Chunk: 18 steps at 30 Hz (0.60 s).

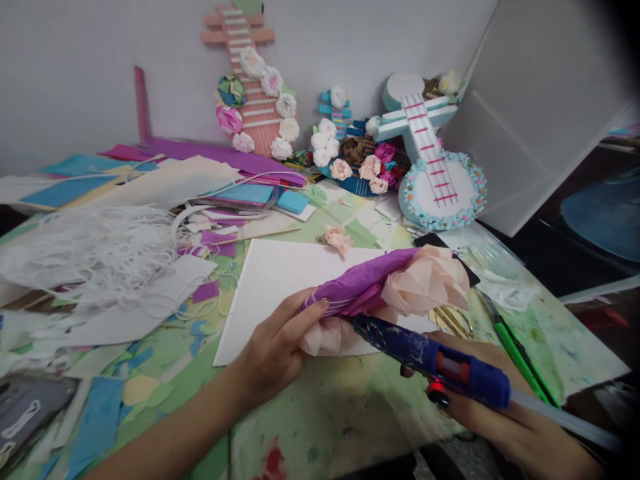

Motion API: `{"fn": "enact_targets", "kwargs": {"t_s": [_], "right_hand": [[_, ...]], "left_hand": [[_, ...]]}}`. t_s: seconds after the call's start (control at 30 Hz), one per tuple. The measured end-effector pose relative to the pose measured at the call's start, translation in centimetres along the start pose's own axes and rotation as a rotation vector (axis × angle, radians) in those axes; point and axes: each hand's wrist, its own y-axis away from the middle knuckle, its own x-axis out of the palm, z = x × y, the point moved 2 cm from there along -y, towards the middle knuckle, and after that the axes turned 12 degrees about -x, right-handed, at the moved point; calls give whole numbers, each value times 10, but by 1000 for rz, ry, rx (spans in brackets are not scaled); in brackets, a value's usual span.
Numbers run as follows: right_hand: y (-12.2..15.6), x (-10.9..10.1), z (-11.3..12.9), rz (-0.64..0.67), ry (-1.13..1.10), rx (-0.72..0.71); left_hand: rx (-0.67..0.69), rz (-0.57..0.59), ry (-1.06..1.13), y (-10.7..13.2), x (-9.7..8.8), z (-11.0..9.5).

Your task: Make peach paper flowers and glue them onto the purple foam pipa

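My left hand [277, 347] is closed around the lower end of a paper flower bundle [400, 283], purple crepe paper wrapped beside peach paper petals. My right hand [493, 417] grips a blue hot glue gun [440, 363] with a red light lit near the trigger. The gun's nozzle touches the bundle just below the purple wrap, next to my left fingers. A clear glue stick pokes out of the gun's back end. The bundle is held over a white sheet [280, 287] on the table.
Paper guitars with paper flowers stand against the wall: a pink guitar [250, 87] and a light blue guitar [430, 167]. Tangled white string [100, 253] and coloured paper scraps lie at left. Scissors [453, 320], a green pen [520, 353] and a white foam board [540, 113] are at right.
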Motion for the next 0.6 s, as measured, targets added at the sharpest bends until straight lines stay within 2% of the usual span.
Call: {"fn": "enact_targets", "kwargs": {"t_s": [0.33,0.6], "right_hand": [[-3,4,3,18,9,-5],[-8,10,7,65,15,5]], "left_hand": [[-1,-16,-22,2,2,1],[6,18,16,-1,1,-1]]}}
